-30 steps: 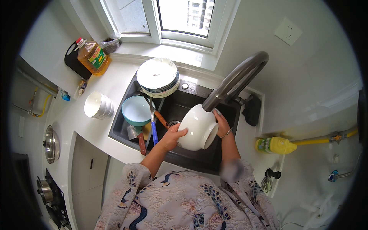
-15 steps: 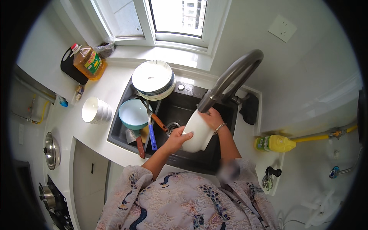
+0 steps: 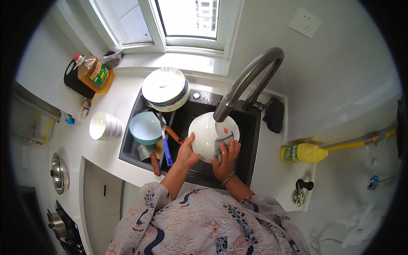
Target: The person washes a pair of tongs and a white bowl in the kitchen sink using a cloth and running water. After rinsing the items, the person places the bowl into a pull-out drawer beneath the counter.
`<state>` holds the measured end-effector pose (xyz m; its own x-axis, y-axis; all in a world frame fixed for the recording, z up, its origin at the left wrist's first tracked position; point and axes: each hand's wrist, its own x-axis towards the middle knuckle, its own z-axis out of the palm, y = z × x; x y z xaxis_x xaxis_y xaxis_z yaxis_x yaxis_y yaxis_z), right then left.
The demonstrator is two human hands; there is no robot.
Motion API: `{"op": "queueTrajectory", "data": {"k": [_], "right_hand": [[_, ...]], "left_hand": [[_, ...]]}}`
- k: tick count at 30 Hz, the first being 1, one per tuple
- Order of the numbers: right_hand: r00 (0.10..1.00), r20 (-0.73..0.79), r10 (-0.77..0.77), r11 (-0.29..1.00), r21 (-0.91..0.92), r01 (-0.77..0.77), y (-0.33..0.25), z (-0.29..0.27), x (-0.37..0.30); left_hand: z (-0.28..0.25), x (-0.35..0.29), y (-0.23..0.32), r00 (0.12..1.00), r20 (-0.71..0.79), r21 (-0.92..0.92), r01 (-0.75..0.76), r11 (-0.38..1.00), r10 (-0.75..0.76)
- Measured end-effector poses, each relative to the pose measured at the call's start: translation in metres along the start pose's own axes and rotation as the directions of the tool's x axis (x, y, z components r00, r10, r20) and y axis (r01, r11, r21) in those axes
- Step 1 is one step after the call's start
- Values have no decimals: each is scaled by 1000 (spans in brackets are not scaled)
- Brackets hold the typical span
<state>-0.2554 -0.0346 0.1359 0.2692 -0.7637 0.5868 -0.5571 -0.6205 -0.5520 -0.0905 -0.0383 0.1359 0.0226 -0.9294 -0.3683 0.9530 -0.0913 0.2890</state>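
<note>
A large white bowl (image 3: 203, 135) is held bottom up over the dark sink (image 3: 248, 144), beneath the tap's spout. My left hand (image 3: 187, 154) grips the bowl's left edge, thumb on the outer wall. With my right hand (image 3: 226, 159) I press a grey dishcloth (image 3: 218, 146) against the bowl's underside, on its right. In the sink's left basin are a light blue bowl (image 3: 146, 126), a blue-handled utensil (image 3: 166, 148), a wooden-handled utensil (image 3: 173, 134) and a cleaver (image 3: 154, 163). A plate stack (image 3: 165, 85) stands at the sink's back left.
The grey tap (image 3: 248, 78) arches over the bowl from the back right. Left on the counter stand stacked white bowls (image 3: 104, 126) and an oil bottle (image 3: 96, 75). A yellow bottle (image 3: 305, 153) lies at the right, near scissors (image 3: 298, 196). A dark cloth (image 3: 274, 115) hangs beside the tap.
The bowl has turned so that its underside faces up. My right hand has come round from its far side to the near right, and the grey dishcloth now shows under the fingers.
</note>
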Motion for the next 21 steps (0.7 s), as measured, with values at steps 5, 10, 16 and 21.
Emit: {"op": "queueTrajectory", "data": {"k": [5, 10, 16, 21], "right_hand": [[895, -73, 440, 775, 534, -338, 36, 6, 23], [732, 346, 587, 331, 723, -606, 89, 4, 53], [860, 476, 183, 665, 584, -465, 66, -19, 107], [847, 410, -339, 939, 90, 332, 0, -20, 122]], "left_hand": [[7, -7, 7, 1000, 23, -23, 4, 1000, -4], [17, -15, 11, 996, 88, 182, -45, 982, 30], [41, -27, 10, 982, 158, 666, -32, 745, -100], [12, -10, 5, 963, 230, 850, -128, 511, -141]]}}
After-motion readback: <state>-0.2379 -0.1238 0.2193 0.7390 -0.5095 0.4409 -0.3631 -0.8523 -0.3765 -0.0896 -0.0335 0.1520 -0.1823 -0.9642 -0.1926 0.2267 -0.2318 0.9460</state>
